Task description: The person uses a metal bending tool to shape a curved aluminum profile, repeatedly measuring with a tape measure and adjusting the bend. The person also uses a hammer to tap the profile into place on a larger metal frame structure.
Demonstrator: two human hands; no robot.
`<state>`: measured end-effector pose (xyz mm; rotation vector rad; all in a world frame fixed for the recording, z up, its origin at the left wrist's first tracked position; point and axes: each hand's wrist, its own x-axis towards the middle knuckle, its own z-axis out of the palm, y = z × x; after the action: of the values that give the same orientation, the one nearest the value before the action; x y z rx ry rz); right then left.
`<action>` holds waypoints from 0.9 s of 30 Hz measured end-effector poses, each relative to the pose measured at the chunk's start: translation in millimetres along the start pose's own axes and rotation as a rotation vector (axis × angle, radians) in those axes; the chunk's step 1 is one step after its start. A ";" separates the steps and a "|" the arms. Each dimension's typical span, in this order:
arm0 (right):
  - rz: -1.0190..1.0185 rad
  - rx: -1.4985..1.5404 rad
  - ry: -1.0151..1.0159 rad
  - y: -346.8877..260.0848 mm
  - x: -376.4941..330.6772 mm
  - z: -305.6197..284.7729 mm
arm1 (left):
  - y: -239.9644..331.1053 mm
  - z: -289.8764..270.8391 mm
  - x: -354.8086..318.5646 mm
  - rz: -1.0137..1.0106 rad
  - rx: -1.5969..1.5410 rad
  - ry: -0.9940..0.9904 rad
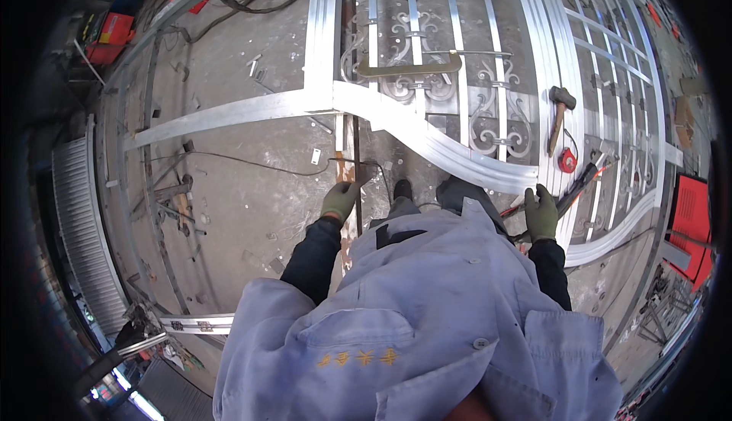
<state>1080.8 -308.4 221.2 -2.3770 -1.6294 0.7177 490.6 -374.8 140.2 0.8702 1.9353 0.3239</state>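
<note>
A silvery metal gate frame (457, 160) with a curved lower rail lies in front of me. My right hand (542, 215), in a green glove, is at the right end of that rail; its thumb and fingers are apart and touch or nearly touch the edge. My left hand (340, 200), also gloved, is closed above a rusty, paint-worn beam (346, 140). A small dark brown piece shows at its fingertips, its kind unclear. On the frame's right upright lie a hammer (558, 120) and a red tape measure (566, 160). A hacksaw (408, 69) rests across the bars.
A second barred panel (610, 78) lies to the right, with a black and orange tool (577, 191) on it. A thin cable (259, 165) crosses the floor at left. Another hammer (175, 189) is at the left. Red cases (691, 226) stand at the right edge.
</note>
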 end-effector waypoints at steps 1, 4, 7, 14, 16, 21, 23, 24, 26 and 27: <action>0.004 0.024 -0.005 5.8 10.9 1.0 | 20.7 6.8 8.0 0.013 -0.025 -0.003; -0.070 0.054 -0.035 11.9 58.4 4.3 | 77.8 31.3 27.9 0.051 -0.138 0.015; -0.188 0.091 -0.099 -19.3 115.4 -2.1 | 114.2 54.9 64.9 0.021 -0.307 0.049; -0.282 0.049 -0.066 -97.6 275.9 -4.0 | 241.1 70.1 138.6 -0.138 -0.673 -0.062; -0.212 0.078 -0.098 -131.1 314.7 2.9 | 265.1 64.9 161.3 -0.256 -0.800 -0.099; -0.021 0.128 -0.105 -167.0 402.1 35.7 | 287.7 69.4 232.9 -0.329 -1.030 -0.152; 0.075 0.053 -0.175 -162.6 434.6 46.0 | 300.1 79.0 247.0 -0.331 -1.089 -0.154; 0.176 0.095 -0.219 -166.2 443.7 52.2 | 300.9 80.6 253.9 -0.372 -1.110 -0.156; 0.400 0.169 -0.331 -170.3 456.2 62.8 | 301.7 84.1 265.2 -0.452 -1.154 -0.161; 0.509 0.211 -0.416 -195.3 454.1 65.1 | 300.1 79.7 267.7 -0.466 -1.179 -0.149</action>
<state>1017.5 173.7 110.9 -2.6178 -0.9736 1.4746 612.0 13.2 87.5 -0.3153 1.3729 0.9355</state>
